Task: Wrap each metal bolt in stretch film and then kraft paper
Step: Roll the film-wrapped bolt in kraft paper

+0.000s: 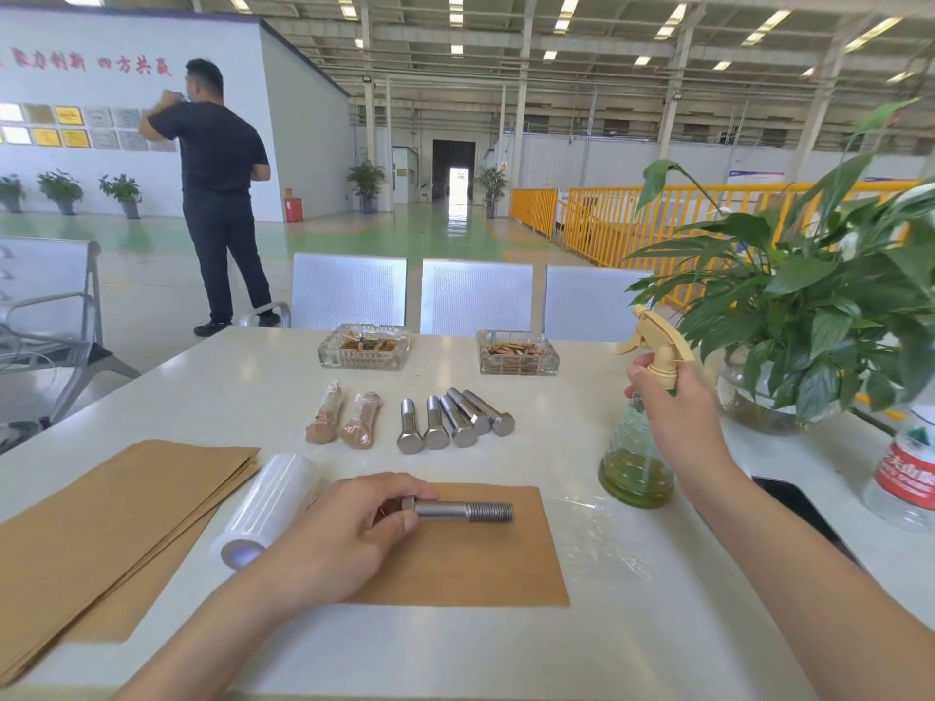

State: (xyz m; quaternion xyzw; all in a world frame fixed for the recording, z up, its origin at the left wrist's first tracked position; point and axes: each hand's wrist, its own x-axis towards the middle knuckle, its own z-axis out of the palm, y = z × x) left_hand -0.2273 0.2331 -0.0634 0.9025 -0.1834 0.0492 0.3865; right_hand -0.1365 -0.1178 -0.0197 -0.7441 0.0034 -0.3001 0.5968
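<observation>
My left hand [349, 528] grips the head end of a metal bolt [470, 511] that lies on a single kraft sheet [480, 559], threads pointing right. My right hand [673, 402] holds a spray bottle [637, 468] by its tan trigger neck, upright, green liquid at the bottom. A roll of stretch film [268, 508] lies just left of my left hand. A loose piece of clear film [597, 528] lies right of the sheet. Several bare bolts [455, 422] lie in a row further back, with two wrapped bolts [344, 417] to their left.
A stack of kraft sheets [111, 518] covers the table's left. Two glass ashtrays [364, 346] [517, 352] stand at the back. A potted plant [809, 316], a plastic bottle [905, 473] and a dark phone [794, 503] are at right. A person [217, 194] stands beyond the table.
</observation>
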